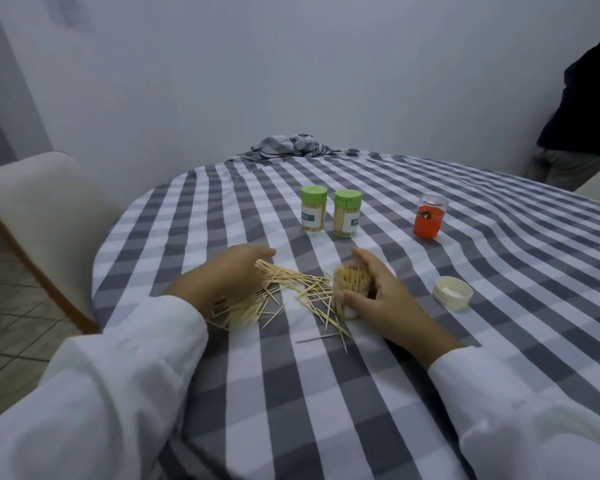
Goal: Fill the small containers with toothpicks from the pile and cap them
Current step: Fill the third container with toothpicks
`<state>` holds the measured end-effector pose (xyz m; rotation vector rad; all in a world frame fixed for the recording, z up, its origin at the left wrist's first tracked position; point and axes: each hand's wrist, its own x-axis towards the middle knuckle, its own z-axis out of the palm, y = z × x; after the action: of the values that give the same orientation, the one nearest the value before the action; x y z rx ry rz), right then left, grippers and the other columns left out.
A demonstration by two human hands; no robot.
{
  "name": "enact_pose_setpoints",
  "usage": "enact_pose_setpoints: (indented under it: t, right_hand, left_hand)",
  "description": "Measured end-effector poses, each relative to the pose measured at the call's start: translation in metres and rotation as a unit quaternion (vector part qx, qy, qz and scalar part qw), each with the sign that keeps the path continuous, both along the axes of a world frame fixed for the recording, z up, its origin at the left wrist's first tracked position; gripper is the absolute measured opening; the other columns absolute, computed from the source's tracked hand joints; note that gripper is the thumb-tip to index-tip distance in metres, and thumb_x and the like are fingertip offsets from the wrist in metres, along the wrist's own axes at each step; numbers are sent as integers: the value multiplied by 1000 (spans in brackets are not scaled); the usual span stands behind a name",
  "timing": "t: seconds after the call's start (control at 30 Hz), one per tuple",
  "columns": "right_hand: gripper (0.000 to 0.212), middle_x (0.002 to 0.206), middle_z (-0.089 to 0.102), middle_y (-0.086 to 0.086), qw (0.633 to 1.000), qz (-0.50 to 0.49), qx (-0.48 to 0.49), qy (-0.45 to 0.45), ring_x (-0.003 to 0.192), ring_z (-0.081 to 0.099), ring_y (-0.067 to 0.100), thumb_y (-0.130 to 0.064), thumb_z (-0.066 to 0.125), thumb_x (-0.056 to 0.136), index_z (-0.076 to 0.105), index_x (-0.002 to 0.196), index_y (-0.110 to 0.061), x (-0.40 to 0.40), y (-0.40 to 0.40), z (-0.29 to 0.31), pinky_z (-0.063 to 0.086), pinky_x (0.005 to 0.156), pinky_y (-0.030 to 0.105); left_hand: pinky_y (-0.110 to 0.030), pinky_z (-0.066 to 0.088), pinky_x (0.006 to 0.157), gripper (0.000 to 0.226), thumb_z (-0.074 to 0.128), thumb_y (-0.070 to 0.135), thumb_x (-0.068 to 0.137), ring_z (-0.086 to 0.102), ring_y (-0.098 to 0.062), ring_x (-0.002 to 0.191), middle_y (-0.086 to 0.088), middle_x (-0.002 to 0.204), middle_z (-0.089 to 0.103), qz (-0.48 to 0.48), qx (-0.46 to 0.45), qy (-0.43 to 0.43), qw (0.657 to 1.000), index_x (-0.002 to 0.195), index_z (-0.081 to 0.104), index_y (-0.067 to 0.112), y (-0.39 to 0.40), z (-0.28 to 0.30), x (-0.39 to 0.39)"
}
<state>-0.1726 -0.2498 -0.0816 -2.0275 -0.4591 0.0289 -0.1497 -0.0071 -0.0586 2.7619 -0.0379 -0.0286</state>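
Toothpicks (291,289) lie in a loose pile on the checked tablecloth (326,393), between the two hands. The left hand (222,275) rests on the pile's left side, fingers bent over a bunch of sticks. The right hand (385,299) grips a clear, uncapped container (349,289), packed with toothpicks and tilted toward the pile. A white cap (452,292) sits to its right. Farther back stand two green-capped full containers (329,213) and an orange container (429,218).

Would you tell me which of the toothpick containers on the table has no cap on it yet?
The clear container gripped by the right hand; the two green-capped containers behind are closed.
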Motion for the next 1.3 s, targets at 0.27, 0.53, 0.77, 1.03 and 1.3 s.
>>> enact_pose_setpoints:
  t: [0.27, 0.53, 0.77, 1.03, 1.3]
  right_hand:
    - [71, 121, 47, -10, 1000, -11, 10, 9, 101, 54, 2, -21, 70, 82, 33, 143, -26, 1, 2, 1, 45, 85, 14]
    - [72, 121, 52, -7, 1000, -11, 14, 11, 109, 55, 8, -21, 72, 80, 35, 142, -24, 2, 1, 0, 47, 97, 27]
    - [69, 118, 56, -5, 999, -11, 37, 21, 107, 58, 11, -19, 75, 76, 41, 136, -23, 7, -2, -1, 49, 96, 30]
    - [69, 121, 51, -8, 1000, -10, -2, 13, 107, 54, 8, -25, 75, 77, 40, 137, -26, 8, -9, 0, 48, 95, 28]
    - [68, 131, 48, -6, 1000, -12, -22, 8, 114, 50, 11, -27, 73, 78, 39, 137, -27, 9, -15, 4, 47, 96, 30]
  left_hand:
    - [-32, 41, 101, 53, 42, 6, 93, 49, -24, 123, -2, 139, 49, -60, 146, 17, 987, 141, 43, 28, 17, -13, 14]
    - [-28, 51, 82, 27, 48, 8, 91, 58, -18, 92, 2, 113, 56, -78, 209, -74, 972, 106, 67, 20, 14, -21, 20]
    - [-26, 39, 64, 21, 40, 14, 98, 55, -17, 80, 5, 85, 57, -40, 96, -133, 986, 88, 57, 22, 6, -19, 15]
    - [-38, 51, 89, 12, 50, 16, 98, 64, -18, 93, 3, 93, 70, 29, -379, -114, 918, 94, 60, 23, -33, 7, 9]
    - [-31, 52, 84, 13, 46, 9, 98, 63, -19, 92, -5, 87, 68, 9, -649, -67, 758, 97, 58, 11, -88, 30, -2]
